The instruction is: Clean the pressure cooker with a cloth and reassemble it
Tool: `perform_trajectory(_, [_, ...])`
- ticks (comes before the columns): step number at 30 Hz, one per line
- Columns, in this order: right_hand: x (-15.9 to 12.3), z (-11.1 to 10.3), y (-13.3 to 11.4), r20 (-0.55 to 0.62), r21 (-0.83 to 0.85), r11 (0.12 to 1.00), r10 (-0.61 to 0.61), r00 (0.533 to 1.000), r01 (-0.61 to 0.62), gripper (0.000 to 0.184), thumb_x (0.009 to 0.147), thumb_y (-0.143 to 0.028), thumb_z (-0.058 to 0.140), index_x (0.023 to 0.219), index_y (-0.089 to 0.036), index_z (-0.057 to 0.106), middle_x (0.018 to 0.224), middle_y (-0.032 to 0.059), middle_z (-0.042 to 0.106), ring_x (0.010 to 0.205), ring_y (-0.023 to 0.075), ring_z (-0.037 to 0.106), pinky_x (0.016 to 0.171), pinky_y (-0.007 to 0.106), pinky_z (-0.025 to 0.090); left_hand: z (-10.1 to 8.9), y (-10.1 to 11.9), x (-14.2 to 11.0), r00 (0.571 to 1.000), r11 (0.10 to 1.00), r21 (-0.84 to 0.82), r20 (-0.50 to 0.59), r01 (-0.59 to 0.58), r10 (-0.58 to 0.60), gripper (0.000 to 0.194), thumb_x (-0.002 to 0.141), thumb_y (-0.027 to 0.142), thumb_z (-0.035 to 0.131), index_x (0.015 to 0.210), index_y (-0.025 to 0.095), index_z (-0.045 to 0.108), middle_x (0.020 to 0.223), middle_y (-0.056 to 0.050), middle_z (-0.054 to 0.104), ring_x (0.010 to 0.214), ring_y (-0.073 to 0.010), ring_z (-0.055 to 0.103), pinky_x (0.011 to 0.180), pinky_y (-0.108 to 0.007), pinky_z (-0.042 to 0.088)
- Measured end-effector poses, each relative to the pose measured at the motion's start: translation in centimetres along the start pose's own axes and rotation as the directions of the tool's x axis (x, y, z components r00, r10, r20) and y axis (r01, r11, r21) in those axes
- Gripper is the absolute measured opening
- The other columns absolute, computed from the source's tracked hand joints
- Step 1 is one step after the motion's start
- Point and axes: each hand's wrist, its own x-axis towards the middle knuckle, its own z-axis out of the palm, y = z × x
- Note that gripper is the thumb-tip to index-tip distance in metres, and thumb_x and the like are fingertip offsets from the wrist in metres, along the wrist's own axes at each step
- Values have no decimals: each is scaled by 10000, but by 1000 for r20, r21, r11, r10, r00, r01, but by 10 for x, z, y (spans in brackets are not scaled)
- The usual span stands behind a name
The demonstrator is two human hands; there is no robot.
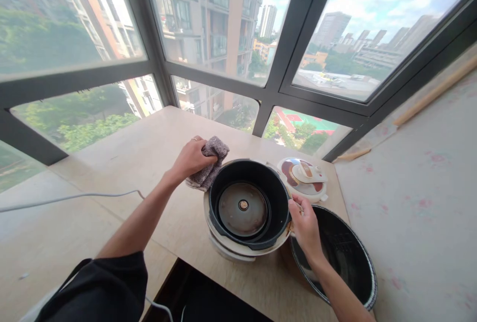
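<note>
Left hand (194, 157) grips cloth (216, 149); cooker (242, 220) just right.

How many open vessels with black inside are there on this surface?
2: the cooker body, with the right hand at its side, and the black pot beside it, partly covered by the right forearm.

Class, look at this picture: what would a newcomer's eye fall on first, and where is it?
Probably the open cooker in the middle, its dark inside showing, with the left hand holding a cloth by its rim and the right hand gripping its other side. Next come the black pot at lower right and the lid behind it.
</note>
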Motion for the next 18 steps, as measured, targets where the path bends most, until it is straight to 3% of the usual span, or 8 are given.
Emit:
perform_trajectory(2, [1,0,1,-11,4,1000,-1,1000,1,531,859,-614,563,1103,-155,673,1161,170,726,1089,334,662,987,495,475,17,2,4,997,998,-64,78,-5,10,311,764,391,622,977,165,603,1060,-120,680,991,-279,639,875,-375,510])
perform_trajectory(4, [1,0,2,-20,5,1000,-1,1000,1,532,851,-617,572,1093,-155,675,1159,172,726,1094,337,659,994,501,472,29,-1,7,987,986,-153,159,61,-36,421,764,415,635,1100,165,595,1084,-118,699,998,-296,656,861,-394,525])
perform_trajectory(6, [1,0,2,-20,11,1000,2,1000,-2,524,849,-615,579,1091,-161,677,1168,168,723,1105,337,653,1007,504,463,35,-10,10,970,954,-279,240,114,-46,536,769,484,671,1195,167,594,1168,-120,706,1054,-304,665,902,-403,531])
perform_trajectory(9, [1,-1,2,-19,15,1000,11,1000,-11,518,847,-617,587,1090,-169,682,1172,160,720,1113,335,646,1020,501,455,37,-25,13,937,879,-459,347,127,46,700,719,592,743,1270,178,616,1256,-103,705,1146,-310,661,996,-405,514])
perform_trajectory(15, [1,-1,0,-23,5,999,34,999,-33,555,828,-642,587,1088,-161,682,1179,162,711,1122,341,635,1034,497,437,41,-28,26,926,802,-569,373,184,53,570,724,485,746,1177,145,686,1182,-117,741,1122,-324,686,985,-429,528])
perform_trajectory(18, [1,-2,0,-21,-9,999,33,999,-33,557,832,-649,582,1083,-162,680,1179,163,707,1119,342,629,1034,494,431,45,-26,37,923,785,-599,371,155,101,569,707,494,764,1150,143,697,1171,-110,743,1123,-322,682,985,-422,523])
